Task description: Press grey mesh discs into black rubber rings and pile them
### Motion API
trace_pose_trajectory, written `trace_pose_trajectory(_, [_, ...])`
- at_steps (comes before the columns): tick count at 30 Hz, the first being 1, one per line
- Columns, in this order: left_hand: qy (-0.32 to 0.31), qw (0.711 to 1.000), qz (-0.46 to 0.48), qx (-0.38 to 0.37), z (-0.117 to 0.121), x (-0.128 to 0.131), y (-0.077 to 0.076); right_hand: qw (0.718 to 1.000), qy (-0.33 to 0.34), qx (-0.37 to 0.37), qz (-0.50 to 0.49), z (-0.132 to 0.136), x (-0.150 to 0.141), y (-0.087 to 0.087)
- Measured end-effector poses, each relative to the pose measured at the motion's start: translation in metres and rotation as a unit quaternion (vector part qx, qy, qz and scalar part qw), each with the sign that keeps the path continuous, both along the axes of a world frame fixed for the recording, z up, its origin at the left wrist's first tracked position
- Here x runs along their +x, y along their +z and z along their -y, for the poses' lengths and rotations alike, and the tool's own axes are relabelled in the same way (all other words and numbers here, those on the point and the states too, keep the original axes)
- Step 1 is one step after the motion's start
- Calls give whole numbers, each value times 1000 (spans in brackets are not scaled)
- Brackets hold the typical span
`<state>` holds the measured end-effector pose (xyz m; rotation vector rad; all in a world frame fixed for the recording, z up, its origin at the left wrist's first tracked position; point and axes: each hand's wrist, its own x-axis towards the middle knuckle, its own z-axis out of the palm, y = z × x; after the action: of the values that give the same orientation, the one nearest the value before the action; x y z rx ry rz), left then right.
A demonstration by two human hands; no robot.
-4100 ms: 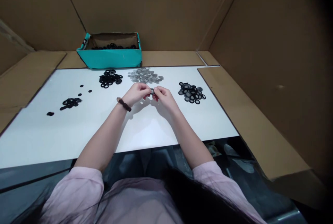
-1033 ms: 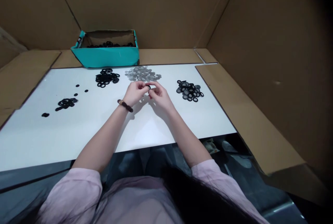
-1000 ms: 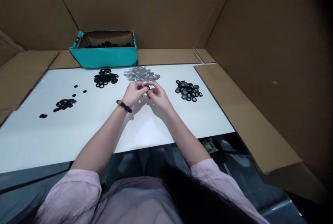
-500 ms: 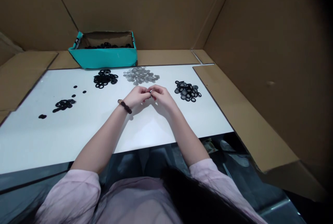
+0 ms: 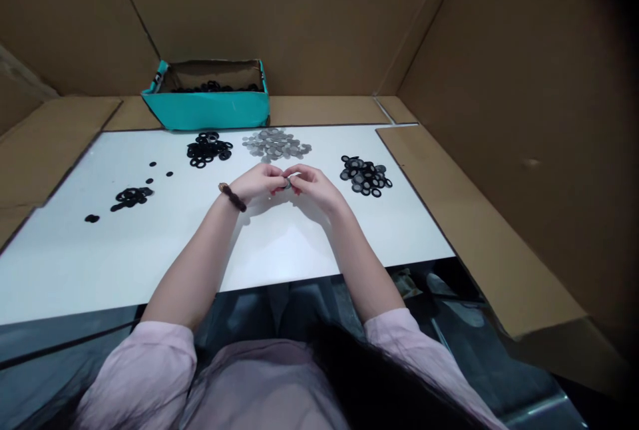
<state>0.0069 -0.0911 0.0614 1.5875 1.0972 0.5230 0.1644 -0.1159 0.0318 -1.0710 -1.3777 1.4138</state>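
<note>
My left hand (image 5: 259, 182) and my right hand (image 5: 312, 186) meet over the middle of the white board (image 5: 279, 243), fingertips pinched together on one small ring with a grey disc (image 5: 287, 183). A dark bead bracelet (image 5: 231, 196) circles my left wrist. Beyond my hands lies a heap of grey mesh discs (image 5: 276, 144). A pile of plain black rings (image 5: 209, 148) is to its left. To the right sits a pile of black rings with grey centres (image 5: 366, 176), close to my right hand.
A teal box (image 5: 210, 108) with black rings in it stands at the back. A smaller cluster of black pieces (image 5: 130, 196) and a few strays lie at the left. Cardboard walls (image 5: 499, 84) enclose the board on three sides.
My hands have dropped slightly toward the board and stay pinched together on the small piece. The view has shifted a little; the piles have not moved.
</note>
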Motion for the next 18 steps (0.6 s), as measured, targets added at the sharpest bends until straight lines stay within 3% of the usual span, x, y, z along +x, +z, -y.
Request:
trace_pose_trajectory(3, [94,995,18,18,1,4,-4,999,-44,-1,-18,1,-4,-1])
trace_pose_trajectory(8, [21,999,30,-12,-1,3,-7,997,-71,-8,-10,2,-14,-3])
trace_pose_trajectory(13, [127,990,55,18,-4,1,-10,985,-164,39,-40,3,-30,-3])
trace_pose_trajectory(18, [114,992,47,23,-5,4,-13,982,-181,13,-50,4,-32,0])
